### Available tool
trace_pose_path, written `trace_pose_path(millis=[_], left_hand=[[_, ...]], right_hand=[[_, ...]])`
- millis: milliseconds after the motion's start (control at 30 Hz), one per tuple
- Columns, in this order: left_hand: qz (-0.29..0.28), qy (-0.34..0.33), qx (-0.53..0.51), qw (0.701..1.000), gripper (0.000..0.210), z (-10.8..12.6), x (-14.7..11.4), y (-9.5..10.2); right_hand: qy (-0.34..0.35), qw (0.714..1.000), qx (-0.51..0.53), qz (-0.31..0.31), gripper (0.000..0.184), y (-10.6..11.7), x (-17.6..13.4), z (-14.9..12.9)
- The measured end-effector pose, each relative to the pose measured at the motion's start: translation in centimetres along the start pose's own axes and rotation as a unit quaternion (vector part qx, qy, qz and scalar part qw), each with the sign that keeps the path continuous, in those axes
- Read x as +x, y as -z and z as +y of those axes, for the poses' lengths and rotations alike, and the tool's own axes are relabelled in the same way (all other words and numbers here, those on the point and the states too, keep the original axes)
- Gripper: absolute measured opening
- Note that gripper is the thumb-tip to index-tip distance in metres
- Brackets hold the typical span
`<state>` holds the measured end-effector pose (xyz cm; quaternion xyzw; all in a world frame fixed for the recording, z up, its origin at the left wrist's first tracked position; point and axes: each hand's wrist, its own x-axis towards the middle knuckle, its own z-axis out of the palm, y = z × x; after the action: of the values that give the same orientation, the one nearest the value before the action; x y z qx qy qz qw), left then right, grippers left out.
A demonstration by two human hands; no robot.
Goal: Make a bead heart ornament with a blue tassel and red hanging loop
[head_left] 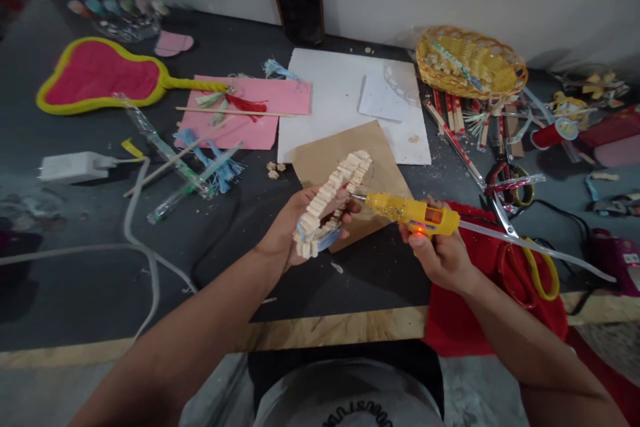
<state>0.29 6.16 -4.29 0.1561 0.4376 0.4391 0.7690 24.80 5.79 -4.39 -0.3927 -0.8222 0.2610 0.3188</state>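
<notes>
My left hand [299, 217] is closed around a ring-like craft piece [325, 200] built of small pale wooden bits, with a blue strip at its lower end. In my right hand [443, 257] is a yellow hot glue gun [410, 211] with a lit orange light and a long clear glue stick out of its back. Its metal nozzle points left, at the inner right side of the craft piece; whether it touches cannot be made out. Both are held above a brown cardboard sheet [380, 153], which partly covers a white board [320, 80].
A pink and yellow fan-shaped piece [110, 73] lies left, near pink paper [295, 97] and blue tassels [223, 163]. At the right are a wicker basket [425, 73], scissors [497, 203], red thread [547, 135] and red cloth [450, 320]. A white plug [75, 167] trails a cable.
</notes>
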Motion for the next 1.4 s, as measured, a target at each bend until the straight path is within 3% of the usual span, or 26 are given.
trace_pose_path(millis=[433,800,1067,1267,1400], left_hand=[[0.046,-0.009,0.035,0.998,0.01,1.0,-0.8,-1.8],[0.03,-0.013,0.026,0.999,0.011,0.3,-0.4,-0.9],[0.001,0.005,0.007,1.0,0.033,0.2,-0.4,-0.6],[-0.014,0.004,-0.008,1.0,0.024,-0.1,-0.2,-0.2],[0.026,0.014,0.014,0.999,0.015,0.0,-0.3,-0.4]], right_hand=[[-0.015,1.0,0.015,-0.003,0.027,0.1,-0.1,0.2],[-0.002,1.0,0.019,0.014,0.033,0.3,0.1,-0.4],[-0.015,0.999,0.026,-0.012,0.032,0.3,0.2,-0.5],[-0.002,1.0,0.004,-0.021,0.029,0.3,0.1,-0.3],[-0.005,0.999,0.032,-0.017,0.027,0.2,0.1,-0.3]])
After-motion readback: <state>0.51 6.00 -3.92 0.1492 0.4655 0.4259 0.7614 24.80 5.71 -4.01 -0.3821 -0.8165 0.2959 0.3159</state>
